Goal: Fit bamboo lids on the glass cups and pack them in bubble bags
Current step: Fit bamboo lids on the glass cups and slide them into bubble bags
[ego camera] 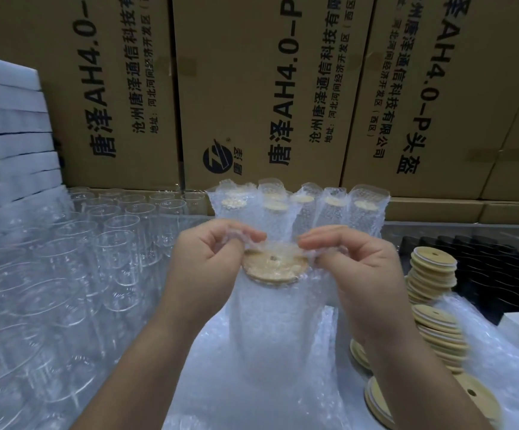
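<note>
Cardboard boxes (252, 88) stand behind the bubble bag (270, 330). Left hand (208, 259) and right hand (360, 268) pinch its mouth, fingers (250, 235) curled on film above the bamboo lid (270, 270).

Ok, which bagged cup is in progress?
Before the brown cardboard boxes stands a row of bubble-bagged cups. Nearer, centre, one clear bubble bag holds a bamboo-lidded glass cup; only its mouth is pinched by left hand and right hand.

Table (413, 226) | left: rows of empty glass cups (66, 274) | middle: heap of bubble bags (252, 398) | back: row of bagged cups (366, 209) | right: stacks of bamboo lids (431, 274)
</note>
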